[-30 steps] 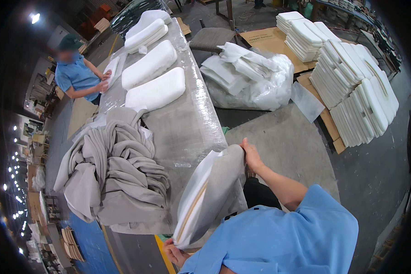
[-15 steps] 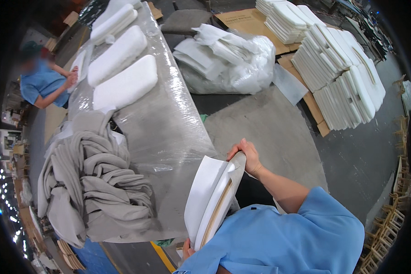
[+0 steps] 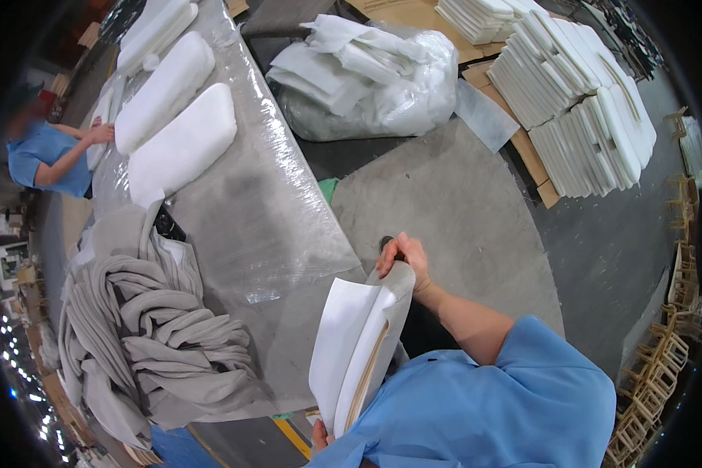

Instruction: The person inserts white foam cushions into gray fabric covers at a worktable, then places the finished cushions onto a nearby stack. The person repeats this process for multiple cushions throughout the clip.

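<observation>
In front of me a long padded panel [image 3: 359, 366] stands on edge, tilted, with white padding, a thin tan board edge and a loose white sheet [image 3: 337, 339] along its left side. Grey fabric [image 3: 400, 290] covers its top end and right side. My right hand [image 3: 405, 261] is closed over that top end, fingers curled on the fabric. At the bottom end my left hand [image 3: 320, 434] is closed round the panel's edge; most of it is hidden. Left of the panel, a heap of folded grey fabric covers [image 3: 156, 320] lies on the plastic-wrapped table [image 3: 265, 203].
White pads [image 3: 183, 144] lie along the table's far part, where a co-worker in blue [image 3: 51, 160] handles another. Beyond the table sits a clear plastic bag of white sheets [image 3: 374, 86]. Stacked white pads [image 3: 589, 117] stand on cardboard at far right; wooden frames [image 3: 655, 382] line the right.
My view has shifted, so the table and heap sit further left. The panel has turned slightly and shows more grey fabric at its top end. Both hands keep their hold.
</observation>
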Action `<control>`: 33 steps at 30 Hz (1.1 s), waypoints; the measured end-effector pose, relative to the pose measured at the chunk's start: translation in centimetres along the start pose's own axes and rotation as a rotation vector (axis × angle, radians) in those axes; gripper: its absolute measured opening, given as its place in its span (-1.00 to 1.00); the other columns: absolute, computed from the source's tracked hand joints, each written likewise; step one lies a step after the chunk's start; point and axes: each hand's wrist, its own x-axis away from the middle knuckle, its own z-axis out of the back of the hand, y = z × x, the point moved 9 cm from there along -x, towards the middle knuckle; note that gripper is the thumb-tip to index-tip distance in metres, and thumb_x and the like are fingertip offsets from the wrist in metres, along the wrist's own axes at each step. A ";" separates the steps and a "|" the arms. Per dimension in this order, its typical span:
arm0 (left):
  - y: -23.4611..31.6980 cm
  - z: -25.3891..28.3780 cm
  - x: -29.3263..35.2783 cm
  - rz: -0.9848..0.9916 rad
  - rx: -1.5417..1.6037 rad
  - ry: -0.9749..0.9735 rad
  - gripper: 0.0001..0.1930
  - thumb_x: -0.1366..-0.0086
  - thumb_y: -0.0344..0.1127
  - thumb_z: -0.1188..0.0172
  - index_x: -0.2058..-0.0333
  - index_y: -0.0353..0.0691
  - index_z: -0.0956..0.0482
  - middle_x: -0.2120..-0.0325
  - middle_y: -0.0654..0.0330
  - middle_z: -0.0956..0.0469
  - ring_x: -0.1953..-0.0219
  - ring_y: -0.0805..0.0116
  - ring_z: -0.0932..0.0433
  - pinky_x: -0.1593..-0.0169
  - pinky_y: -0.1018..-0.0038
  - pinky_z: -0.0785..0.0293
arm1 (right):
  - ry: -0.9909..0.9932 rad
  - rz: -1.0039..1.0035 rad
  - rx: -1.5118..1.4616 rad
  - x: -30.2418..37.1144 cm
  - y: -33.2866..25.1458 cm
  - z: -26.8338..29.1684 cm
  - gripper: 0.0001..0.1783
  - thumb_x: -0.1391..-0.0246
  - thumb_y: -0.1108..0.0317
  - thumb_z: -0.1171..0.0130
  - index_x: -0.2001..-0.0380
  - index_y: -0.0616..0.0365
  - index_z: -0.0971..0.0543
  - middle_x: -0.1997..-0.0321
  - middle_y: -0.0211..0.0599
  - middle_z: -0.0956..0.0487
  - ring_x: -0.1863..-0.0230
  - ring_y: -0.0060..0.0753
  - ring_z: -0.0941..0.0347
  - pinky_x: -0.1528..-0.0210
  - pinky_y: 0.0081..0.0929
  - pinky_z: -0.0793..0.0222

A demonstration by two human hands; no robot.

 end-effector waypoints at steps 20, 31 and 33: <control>10.0 -1.7 -3.9 -0.374 -0.224 0.049 -0.14 -0.39 -0.31 -0.18 -0.55 -0.32 0.06 -0.40 -0.33 -0.23 -0.39 -0.31 -0.32 -0.43 0.05 -0.26 | -0.415 -0.050 0.220 1.9 -5.6 -5.5 -0.11 -0.53 -0.28 0.34 0.29 0.36 -0.68 0.40 -0.15 -0.71 0.25 -0.35 -0.67 0.07 -0.46 -0.51; 6.6 -2.4 -6.9 -0.296 -0.155 -0.018 -0.11 -0.35 -0.22 -0.24 -0.53 -0.36 0.00 -0.38 -0.32 -0.27 -0.37 -0.26 -0.36 -0.40 0.06 -0.29 | -0.260 -0.050 0.165 0.8 -4.4 -3.8 -0.30 -0.52 -0.06 0.21 0.39 0.34 -0.66 0.51 -0.18 -0.66 0.46 -0.41 -0.62 0.31 -0.53 -0.49; 6.5 -2.4 -7.0 -0.287 -0.147 -0.033 -0.11 -0.35 -0.22 -0.24 -0.52 -0.36 -0.01 -0.37 -0.31 -0.28 -0.36 -0.25 -0.37 -0.39 0.07 -0.30 | -0.241 -0.072 0.165 0.6 -3.9 -3.5 -0.30 -0.51 -0.05 0.20 0.41 0.32 -0.66 0.54 -0.18 -0.66 0.49 -0.43 -0.59 0.33 -0.54 -0.47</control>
